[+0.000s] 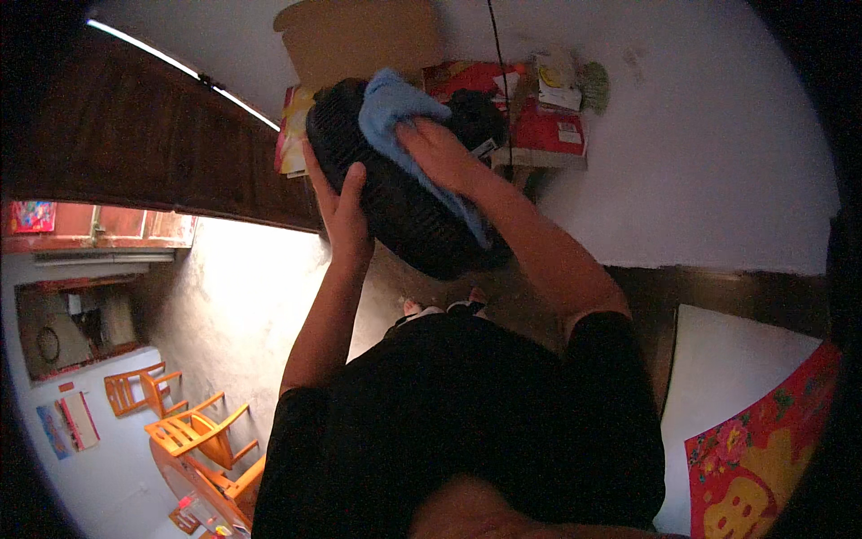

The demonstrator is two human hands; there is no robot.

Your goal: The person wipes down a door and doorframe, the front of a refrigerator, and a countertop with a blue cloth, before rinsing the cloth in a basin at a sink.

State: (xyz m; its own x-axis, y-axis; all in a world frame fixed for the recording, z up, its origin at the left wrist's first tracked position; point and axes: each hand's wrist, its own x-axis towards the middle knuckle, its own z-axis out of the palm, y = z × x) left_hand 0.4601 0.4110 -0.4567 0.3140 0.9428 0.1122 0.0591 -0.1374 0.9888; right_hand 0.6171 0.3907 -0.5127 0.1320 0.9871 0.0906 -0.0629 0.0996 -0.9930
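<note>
A bulky black object (pixel 417 215) with a ribbed surface is held up at a slant in front of my body; I cannot tell exactly what it is. My left hand (pixel 347 215) grips its left side, with the thumb across the ribs and the fingers along the edge. Over its upper right side lies a light blue cloth (pixel 390 101), which hangs down along the object. My right hand (pixel 438 151) presses on the cloth, its fingertips partly hidden in the folds.
Behind the black object are a cardboard piece (pixel 363 40), red boxes (pixel 549 131) and a dark bundle (pixel 477 114) by the wall. A black cable (pixel 500 60) hangs there. Dark wooden panelling (pixel 168 128) stands at left. Wooden chairs (pixel 195 434) and a round table (pixel 168 465) are lower left.
</note>
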